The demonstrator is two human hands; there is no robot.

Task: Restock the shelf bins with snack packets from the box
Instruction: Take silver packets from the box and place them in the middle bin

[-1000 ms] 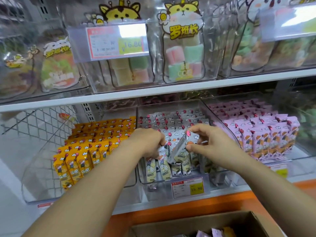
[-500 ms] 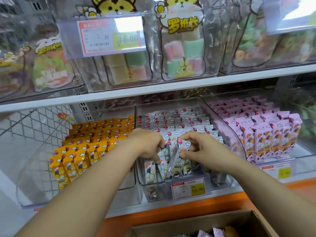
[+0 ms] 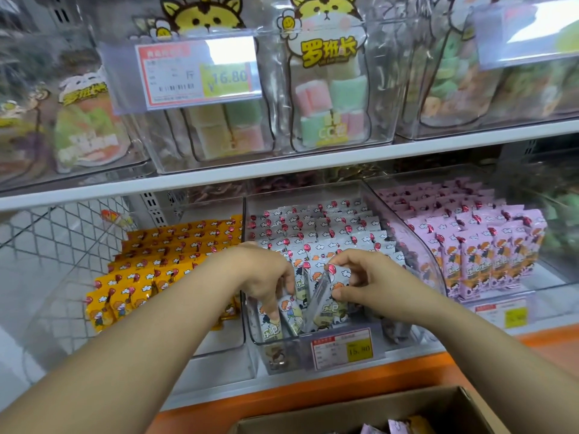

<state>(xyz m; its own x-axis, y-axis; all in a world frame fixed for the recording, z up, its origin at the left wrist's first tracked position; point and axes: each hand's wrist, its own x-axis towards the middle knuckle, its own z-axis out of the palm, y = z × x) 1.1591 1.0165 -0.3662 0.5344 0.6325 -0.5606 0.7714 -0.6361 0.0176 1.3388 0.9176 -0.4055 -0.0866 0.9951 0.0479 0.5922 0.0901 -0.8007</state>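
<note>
A clear middle bin (image 3: 369,346) on the lower shelf holds rows of white snack packets (image 3: 329,223). Both hands are inside its front end. My left hand (image 3: 263,277) has its fingers curled down onto the front white packets (image 3: 289,311), holding them. My right hand (image 3: 366,277) pinches a tilted white packet (image 3: 319,296) by its top among the front row. The cardboard box (image 3: 454,405) sits open at the bottom edge, with a few pink and yellow packets (image 3: 398,427) showing inside.
Left of the middle bin stands a bin of yellow packets (image 3: 163,264), right of it a bin of pink packets (image 3: 488,245). The upper shelf (image 3: 282,170) carries clear bins of marshmallow bags (image 3: 329,98). An orange ledge (image 3: 313,393) runs below the bins.
Both hands have sunk slightly lower into the front of the middle bin, pressing the tilted white packet further down among the front row.
</note>
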